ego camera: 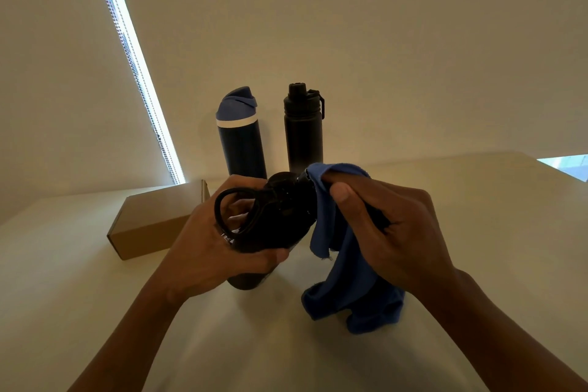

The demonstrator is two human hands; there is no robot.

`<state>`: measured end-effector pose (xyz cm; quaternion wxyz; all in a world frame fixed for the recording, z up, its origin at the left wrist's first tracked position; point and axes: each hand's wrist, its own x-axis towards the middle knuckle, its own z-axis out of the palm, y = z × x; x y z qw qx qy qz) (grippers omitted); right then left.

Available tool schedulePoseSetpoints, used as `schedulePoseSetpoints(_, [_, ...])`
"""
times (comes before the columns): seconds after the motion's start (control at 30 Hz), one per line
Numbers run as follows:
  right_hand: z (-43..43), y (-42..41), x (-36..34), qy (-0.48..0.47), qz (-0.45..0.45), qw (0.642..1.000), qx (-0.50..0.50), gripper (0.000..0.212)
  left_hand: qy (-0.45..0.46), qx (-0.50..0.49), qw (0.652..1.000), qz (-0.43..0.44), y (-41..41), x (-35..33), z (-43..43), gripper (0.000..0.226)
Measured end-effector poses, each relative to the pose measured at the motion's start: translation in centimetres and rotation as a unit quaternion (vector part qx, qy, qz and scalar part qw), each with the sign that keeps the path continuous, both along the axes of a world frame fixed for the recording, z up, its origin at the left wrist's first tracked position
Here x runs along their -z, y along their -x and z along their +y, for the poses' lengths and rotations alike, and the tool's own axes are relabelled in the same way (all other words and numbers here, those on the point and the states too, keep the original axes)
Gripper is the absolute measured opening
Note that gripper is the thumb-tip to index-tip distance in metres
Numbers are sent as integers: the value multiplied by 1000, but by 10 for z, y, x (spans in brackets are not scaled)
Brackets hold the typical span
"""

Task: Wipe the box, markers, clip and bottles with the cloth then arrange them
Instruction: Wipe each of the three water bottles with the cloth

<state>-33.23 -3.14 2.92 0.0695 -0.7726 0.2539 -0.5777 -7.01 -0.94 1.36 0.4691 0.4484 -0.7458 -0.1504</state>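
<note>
My left hand [206, 242] grips a black bottle [280, 216] with a loop handle on its lid, its base near the table. My right hand [388, 229] holds a blue cloth [350, 289] pressed against the bottle's right side; the cloth's lower end hangs down to the table. Behind stand two upright bottles: a dark blue one with a lighter blue lid [240, 134] and a black one with a carry loop [304, 127]. A brown cardboard box [152, 219] lies shut at the left. No markers or clip show.
The white table [477, 200] runs to a pale wall behind the bottles. A bright strip of window blind [140, 73] slants down at the left. A lit patch sits at the table's far right edge [569, 164].
</note>
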Motion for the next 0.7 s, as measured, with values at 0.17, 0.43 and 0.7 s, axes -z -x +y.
schedulePoseSetpoints(0.17, [3,2,-12,38,33,999,-3,27,14,-13,1000,2,-1,0,1,80])
schedulePoseSetpoints(0.43, [-3,4,-8,23,29,999,22,14,0,13,1000,-20,1,0,0,72])
schedulePoseSetpoints(0.7, [4,3,-18,50,33,998,-14,37,-5,-2,1000,-16,-3,3,-1,77])
